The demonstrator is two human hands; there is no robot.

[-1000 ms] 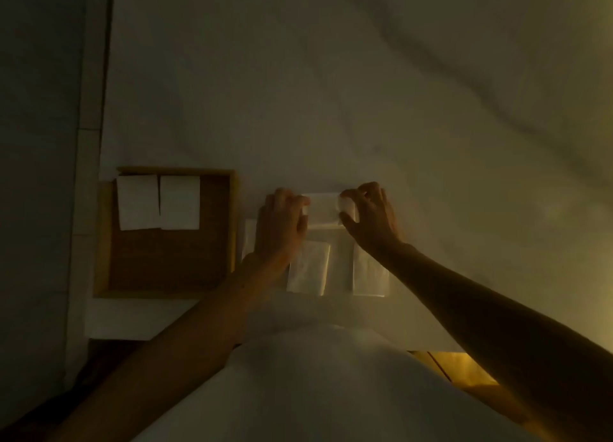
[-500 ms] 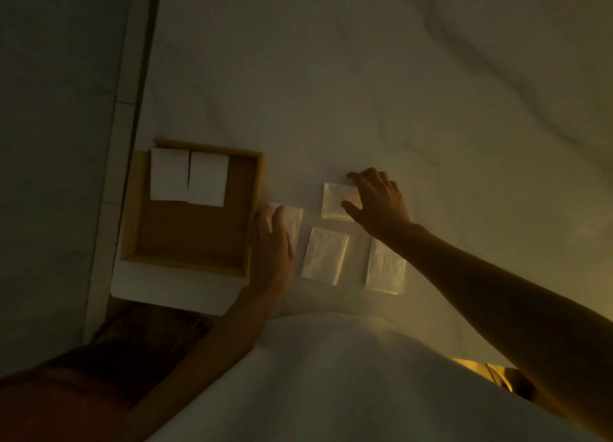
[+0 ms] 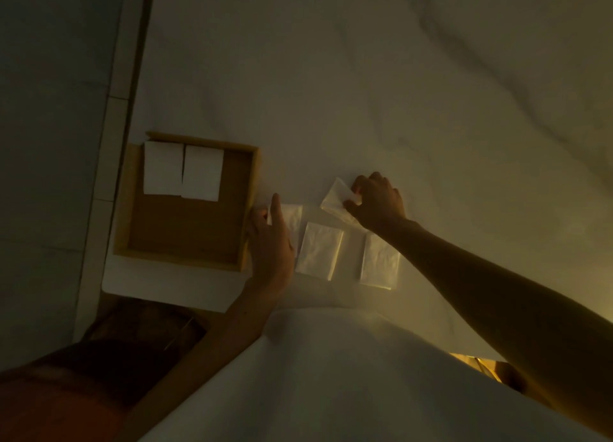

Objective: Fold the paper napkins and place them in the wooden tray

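Note:
The square wooden tray point(image 3: 252, 206) lies at the table's left end with two folded white napkins point(image 3: 182, 171) side by side against its far wall. My right hand point(image 3: 376, 201) pinches a folded napkin point(image 3: 335, 197) that is tilted and partly lifted off the table. My left hand point(image 3: 272, 242) lies flat and open just right of the tray, covering part of another napkin point(image 3: 292, 217). Two more folded napkins, one in the middle point(image 3: 319, 255) and one under my right forearm point(image 3: 378, 264), lie flat near the front edge.
The white marbled tabletop point(image 3: 365, 93) stretches far and right. A grey tiled wall point(image 3: 49, 109) borders the left side. The table's front left corner point(image 3: 109, 287) is just below the tray. My white garment point(image 3: 331, 375) fills the bottom.
Both hands held the far napkin one second ago. My left hand dropped back beside the tray onto another napkin. My right hand now lifts and turns the far napkin.

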